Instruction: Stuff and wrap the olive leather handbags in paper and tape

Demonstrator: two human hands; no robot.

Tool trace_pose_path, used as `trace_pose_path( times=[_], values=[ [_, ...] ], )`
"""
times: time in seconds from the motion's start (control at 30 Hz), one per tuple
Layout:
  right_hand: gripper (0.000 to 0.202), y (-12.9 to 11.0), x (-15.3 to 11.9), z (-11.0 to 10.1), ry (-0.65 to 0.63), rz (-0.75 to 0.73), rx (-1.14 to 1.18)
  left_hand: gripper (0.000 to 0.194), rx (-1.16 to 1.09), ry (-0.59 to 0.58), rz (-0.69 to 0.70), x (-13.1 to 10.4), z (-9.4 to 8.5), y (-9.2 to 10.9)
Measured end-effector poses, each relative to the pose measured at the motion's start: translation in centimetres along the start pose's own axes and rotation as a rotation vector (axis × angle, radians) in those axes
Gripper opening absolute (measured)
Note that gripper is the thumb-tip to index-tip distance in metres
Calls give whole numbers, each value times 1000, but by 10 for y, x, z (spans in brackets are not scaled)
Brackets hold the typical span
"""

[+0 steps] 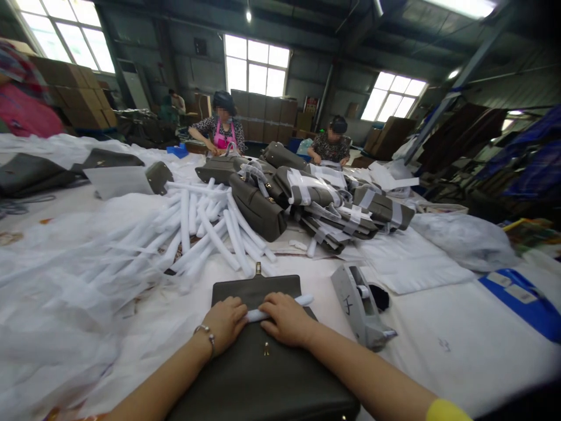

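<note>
A dark olive handbag (pixel 263 380) lies in front of me with its flap (pixel 280 285) folded back, away from my body. A metal tab (pixel 258 268) sticks out from the flap's far edge, and a small gold clasp (pixel 266 349) sits on the bag's front. Across the fold lies a white foam tube (pixel 256 316). My left hand (pixel 225 321) has its fingers curled over the left end of the tube. Curled over it further right is my right hand (pixel 286 318), and the tube's right end pokes out past it.
A grey tape dispenser (pixel 357 304) stands right of the bag. Beyond are a heap of white foam tubes (pixel 210 228) and a pile of wrapped bags (pixel 315 193). White sheeting (pixel 56 292) covers the left; a blue packet (pixel 521 295) lies right. Two co-workers (pixel 223 128) are across the table.
</note>
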State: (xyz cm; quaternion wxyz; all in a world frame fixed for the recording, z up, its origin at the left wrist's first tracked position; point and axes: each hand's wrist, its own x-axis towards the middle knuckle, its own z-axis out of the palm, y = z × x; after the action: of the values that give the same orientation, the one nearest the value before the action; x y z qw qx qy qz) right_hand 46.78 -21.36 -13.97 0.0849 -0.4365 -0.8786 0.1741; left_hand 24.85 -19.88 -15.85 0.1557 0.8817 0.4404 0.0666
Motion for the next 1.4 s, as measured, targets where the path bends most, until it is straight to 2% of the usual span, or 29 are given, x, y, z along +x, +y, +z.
trace_pose_path(
  times=[0.1,0.27,0.4,0.57,0.7,0.8,0.83,0.9,0.93,1.03,1.1,1.17,1.27,1.4],
  values=[
    [45,-6,-3,1,-9,-68,-12,31,-16,25,13,-2,6,4],
    [44,10,-3,8,-21,-67,73,43,-37,41,47,-1,16,-1],
    [44,20,-1,12,-20,-60,90,41,-6,18,72,5,18,-5],
    [43,19,2,15,-33,-41,58,40,3,40,65,10,23,-8],
    [49,27,4,0,-48,-70,57,41,-13,55,67,13,31,-18],
    [41,57,1,-38,66,1,-30,43,-12,82,69,14,36,-24],
    [37,73,-3,-55,101,80,-94,44,-10,87,72,14,38,-26],
    [32,114,-15,-91,123,392,-255,45,-7,90,78,14,40,-29],
    [37,136,-24,-108,126,492,-294,46,-6,91,81,14,42,-31],
    [49,198,-59,-142,86,673,-362,46,-8,109,91,14,48,-36],
    [52,227,-83,-148,32,758,-390,44,-7,120,98,14,52,-40],
    [47,245,-98,-143,-6,808,-405,42,-5,131,104,14,55,-42],
    [32,258,-103,-134,-5,854,-409,41,2,142,109,14,54,-43],
    [33,266,-98,-138,27,837,-398,41,11,130,111,15,51,-41]
  ],
)
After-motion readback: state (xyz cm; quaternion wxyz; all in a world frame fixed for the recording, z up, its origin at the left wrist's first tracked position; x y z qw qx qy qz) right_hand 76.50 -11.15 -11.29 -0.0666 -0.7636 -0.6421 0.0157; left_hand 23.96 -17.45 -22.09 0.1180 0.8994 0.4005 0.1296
